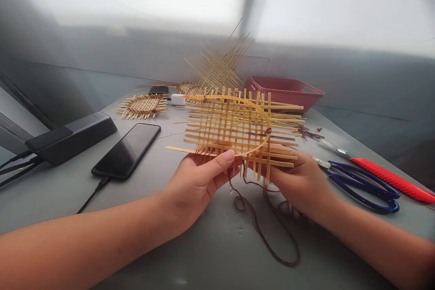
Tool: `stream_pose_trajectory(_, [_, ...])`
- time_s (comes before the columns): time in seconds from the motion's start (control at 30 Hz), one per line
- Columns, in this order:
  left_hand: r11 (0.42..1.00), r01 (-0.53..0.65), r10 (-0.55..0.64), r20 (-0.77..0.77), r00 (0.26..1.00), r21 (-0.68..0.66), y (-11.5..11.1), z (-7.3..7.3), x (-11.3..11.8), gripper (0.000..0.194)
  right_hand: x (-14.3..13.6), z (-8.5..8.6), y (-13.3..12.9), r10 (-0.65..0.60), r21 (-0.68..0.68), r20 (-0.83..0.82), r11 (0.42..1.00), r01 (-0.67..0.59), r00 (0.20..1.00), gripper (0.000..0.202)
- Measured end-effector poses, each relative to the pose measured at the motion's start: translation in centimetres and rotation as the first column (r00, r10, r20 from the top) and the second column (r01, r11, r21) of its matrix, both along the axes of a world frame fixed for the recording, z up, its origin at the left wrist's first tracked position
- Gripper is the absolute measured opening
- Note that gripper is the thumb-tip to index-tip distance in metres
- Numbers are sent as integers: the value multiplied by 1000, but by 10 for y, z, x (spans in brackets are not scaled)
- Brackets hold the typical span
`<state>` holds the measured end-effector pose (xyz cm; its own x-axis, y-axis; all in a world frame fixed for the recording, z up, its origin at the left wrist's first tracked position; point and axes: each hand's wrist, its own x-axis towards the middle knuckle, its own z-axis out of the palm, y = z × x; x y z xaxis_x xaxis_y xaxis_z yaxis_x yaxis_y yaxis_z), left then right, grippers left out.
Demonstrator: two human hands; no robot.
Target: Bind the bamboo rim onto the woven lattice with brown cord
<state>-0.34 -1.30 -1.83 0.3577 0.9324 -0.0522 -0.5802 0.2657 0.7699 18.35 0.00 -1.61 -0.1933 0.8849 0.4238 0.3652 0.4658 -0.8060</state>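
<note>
A woven bamboo lattice [234,122] with loose strip ends is held up above the table. A curved yellow bamboo strip [260,111] runs round it as a hoop, with dark ties at the top and right. My left hand [204,174] grips the lower left edge, thumb on top near the strip. Behind the lower right edge is my right hand [299,181], its fingers mostly hidden by the lattice; what they grip cannot be made out. Brown cord [258,231] hangs from the lattice and loops down over the table.
Blue-handled scissors [363,186] and a red cutter [394,179] lie right. A pink basket [285,93] stands behind. Left are a phone [127,150], a black power strip [73,136] and a small woven piece [144,105]. More lattice [220,65] rises at the back.
</note>
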Motion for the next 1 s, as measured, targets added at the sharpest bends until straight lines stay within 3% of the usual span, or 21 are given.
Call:
stream_pose_trajectory(0.3, [999,33,-33,3,999,42,0,1,0,15,-2,3,-4,43,-107,-29,993,-46,999,5])
stream_pose_trajectory(0.57, [997,51,-50,-9,999,56,0,-1,-1,19,2,0,-3,98,-189,-65,976,-108,993,26])
stream_pose_trajectory(0.8, [991,88,-87,-20,996,101,0,-1,-1,20,-3,5,-2,141,-218,-98,963,-159,985,27])
stream_pose_trajectory(1.0, [991,104,-104,-15,995,86,1,-2,-2,19,-3,4,-1,122,-179,-61,975,-131,991,31])
